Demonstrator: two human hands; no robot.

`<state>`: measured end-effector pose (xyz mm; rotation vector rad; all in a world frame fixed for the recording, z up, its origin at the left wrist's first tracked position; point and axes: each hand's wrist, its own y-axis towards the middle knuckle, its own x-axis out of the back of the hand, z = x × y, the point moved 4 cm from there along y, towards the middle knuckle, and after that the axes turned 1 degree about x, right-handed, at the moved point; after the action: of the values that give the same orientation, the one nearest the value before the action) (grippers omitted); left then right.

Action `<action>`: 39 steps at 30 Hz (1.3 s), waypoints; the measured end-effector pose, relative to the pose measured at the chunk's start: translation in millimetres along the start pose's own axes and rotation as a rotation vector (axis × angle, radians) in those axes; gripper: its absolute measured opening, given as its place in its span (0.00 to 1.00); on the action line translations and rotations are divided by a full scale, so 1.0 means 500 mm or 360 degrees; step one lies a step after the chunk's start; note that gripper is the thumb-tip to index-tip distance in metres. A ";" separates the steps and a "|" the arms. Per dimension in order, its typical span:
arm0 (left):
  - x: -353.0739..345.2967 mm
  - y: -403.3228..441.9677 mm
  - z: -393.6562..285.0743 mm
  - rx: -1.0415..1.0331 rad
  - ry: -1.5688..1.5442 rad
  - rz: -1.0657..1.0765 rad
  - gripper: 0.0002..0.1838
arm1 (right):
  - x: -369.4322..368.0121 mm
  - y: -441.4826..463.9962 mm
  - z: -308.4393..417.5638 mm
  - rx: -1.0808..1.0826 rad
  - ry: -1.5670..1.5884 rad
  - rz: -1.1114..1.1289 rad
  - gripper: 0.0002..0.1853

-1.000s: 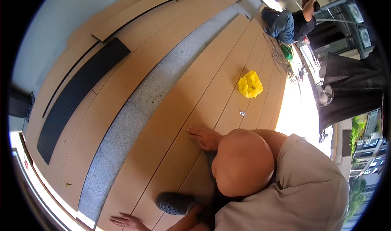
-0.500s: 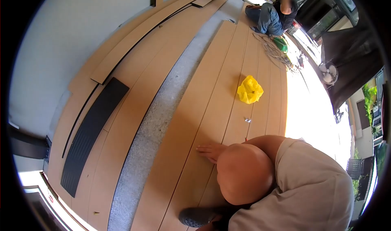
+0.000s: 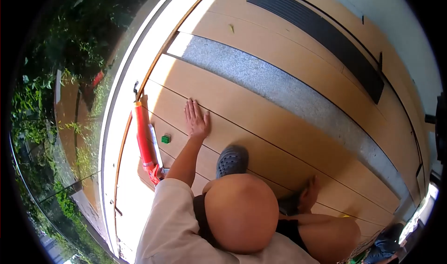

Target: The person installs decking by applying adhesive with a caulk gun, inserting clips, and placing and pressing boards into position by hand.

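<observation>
My left hand (image 3: 198, 119) lies flat on the tan floorboards (image 3: 251, 119), fingers stretched out, next to a seam, holding nothing. My right hand (image 3: 308, 196) is lower on the right, on the boards beside a dark shoe; its fingers look extended, partly in shadow. A grey perforated clog (image 3: 233, 160) is on the boards between the hands, in front of my bent knee. Left of my left hand sits a small green block (image 3: 166, 138). Past it lies a long red tube-shaped tool (image 3: 144, 138) with an orange end, alongside a silvery flat strip (image 3: 155, 145).
A strip of bare concrete (image 3: 279, 80) runs between the boards. A black grooved plank (image 3: 321, 38) lies beyond it. Glass and greenery (image 3: 74, 124) border the sunlit left edge. Part of another person in jeans (image 3: 386, 240) shows at lower right.
My view has swung left toward the glass edge. The left hand, red tool and green block have come into view. The other person and yellow bag have shifted to the lower right edge.
</observation>
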<state>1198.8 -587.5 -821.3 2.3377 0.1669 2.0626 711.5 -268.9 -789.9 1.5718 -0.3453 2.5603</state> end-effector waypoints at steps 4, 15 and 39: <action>0.012 0.005 0.013 -0.0016 0.0024 0.0056 0.41 | -0.009 -0.006 -0.021 0.0026 0.0057 -0.0019 0.29; 0.015 0.086 0.114 0.0223 0.0068 0.0495 0.53 | -0.020 0.001 -0.028 0.0174 0.0007 0.0089 0.33; 0.043 0.043 0.022 0.0104 0.0215 0.0918 0.63 | 0.008 -0.037 -0.027 0.0394 0.0033 -0.0221 0.25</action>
<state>1213.8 -606.3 -799.7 2.4975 -0.5076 2.4803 702.1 -247.7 -789.9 1.5804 0.0851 2.5887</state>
